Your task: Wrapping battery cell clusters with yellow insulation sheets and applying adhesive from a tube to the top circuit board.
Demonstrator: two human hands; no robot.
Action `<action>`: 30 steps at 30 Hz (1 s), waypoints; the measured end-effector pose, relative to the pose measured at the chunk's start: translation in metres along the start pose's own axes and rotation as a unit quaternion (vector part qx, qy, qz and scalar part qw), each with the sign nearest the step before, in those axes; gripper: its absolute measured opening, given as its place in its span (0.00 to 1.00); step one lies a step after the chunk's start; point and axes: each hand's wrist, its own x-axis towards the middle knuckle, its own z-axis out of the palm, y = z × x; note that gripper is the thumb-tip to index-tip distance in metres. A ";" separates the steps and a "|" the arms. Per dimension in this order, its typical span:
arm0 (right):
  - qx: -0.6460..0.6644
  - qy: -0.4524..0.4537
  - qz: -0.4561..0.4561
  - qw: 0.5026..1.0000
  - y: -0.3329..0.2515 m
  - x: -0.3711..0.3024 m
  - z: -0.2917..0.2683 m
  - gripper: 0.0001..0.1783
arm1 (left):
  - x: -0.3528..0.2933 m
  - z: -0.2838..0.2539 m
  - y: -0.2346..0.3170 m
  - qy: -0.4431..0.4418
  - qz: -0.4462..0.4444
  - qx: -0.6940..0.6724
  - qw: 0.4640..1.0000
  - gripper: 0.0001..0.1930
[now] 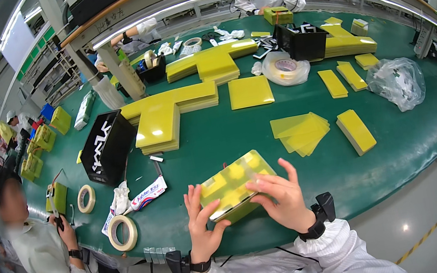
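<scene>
The green tabletop [328, 184] is smooth and faintly glossy, and most of what lies on it is flat, stiff and yellow. Thin, translucent sheets [303, 132] overlap in a loose fan, with a neat oblong stack [356, 133] of opaque yellow pieces just to their right. Farther back, a square panel [250, 92] lies flat and shiny beside a T-shaped pile [158, 126] with crisp, layered edges. A clear bag [396, 84], soft and crumpled, sits near the right side, and more thin plastic wraps a tape roll [286, 65] toward the back. On the left stands a black box [104, 151], straight-sided, with white strips along it; near it are a printed white tube [149, 194], a limp white scrap [120, 200] and two cream tape rings [133, 232], smooth and round. The block is the thing in hand: a rectangular solid [233, 183] at the near middle of the tabletop, between the two hands; whether it rests there or is lifted cannot be told. Its top shines under what looks like a clear cover, bright yellow patches broken by paler, greyish bands; a dark line runs along the near edge, the side below is greener, and a bit of red shows at the far edge. The left hand [205, 236] has its grip closed around the left end, thumb along the near side. The right hand [286, 203] holds the near right edge in a narrow grip, its other fingers raised.
</scene>
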 end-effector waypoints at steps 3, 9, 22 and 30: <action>-0.004 0.014 0.000 1.000 -0.004 0.001 0.003 0.35 | -0.004 0.004 -0.007 0.020 0.004 -0.046 0.999 0.19; 0.015 0.063 0.007 0.998 -0.002 -0.003 0.010 0.28 | -0.004 0.013 -0.009 0.056 0.029 -0.076 0.995 0.18; 0.080 -0.014 0.070 0.994 0.015 0.010 -0.018 0.30 | 0.012 -0.006 0.009 0.017 0.051 0.064 0.996 0.13; 0.098 0.002 0.062 0.993 0.027 0.005 -0.015 0.32 | 0.040 0.032 0.054 -0.006 0.095 0.288 0.953 0.15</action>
